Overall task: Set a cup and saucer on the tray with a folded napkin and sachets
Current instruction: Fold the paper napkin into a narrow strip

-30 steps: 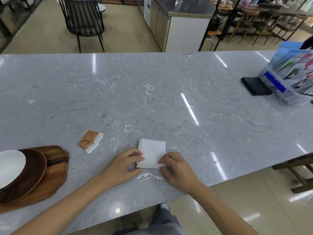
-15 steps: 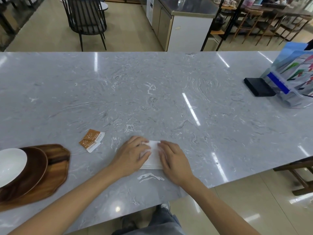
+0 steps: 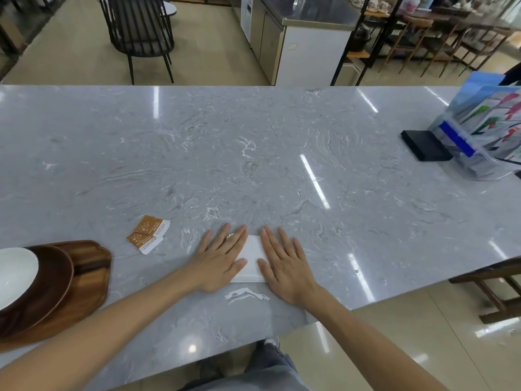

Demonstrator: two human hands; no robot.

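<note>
A wide view from a head-worn camera was given, looking down at a grey marbled table (image 3: 253, 165). Nearest the viewer, two bare forearms were seen reaching forward from the near edge. The left hand (image 3: 222, 261) and the right hand (image 3: 284, 263) were laid flat, palms down, side by side on a folded white napkin (image 3: 251, 259). The fingers of both hands were held straight and slightly spread, pressing down and clamped on nothing. Only a narrow strip of the napkin was left showing between the two hands, with its long axis running near to far, away from the viewer. Each hand covered one side of it, so neither was placed nearer than the other.

To the left, close to the near edge, a wooden tray (image 3: 93, 277) was seen, partly cut off by the frame. A dark brown saucer (image 3: 53, 280) rested on it, with a white dish (image 3: 14, 272) on top; whether this was the cup could not be told. The tray lay well apart from the napkin, to its left, so the left hand was judged the better placed to carry it across.

Between tray and napkin, slightly farther off, two orange sachets (image 3: 148, 234) lay touching on the table, not yet on the tray.

At the far right a black box (image 3: 425, 145) and a clear leaflet holder (image 3: 485, 131) were seen.
</note>
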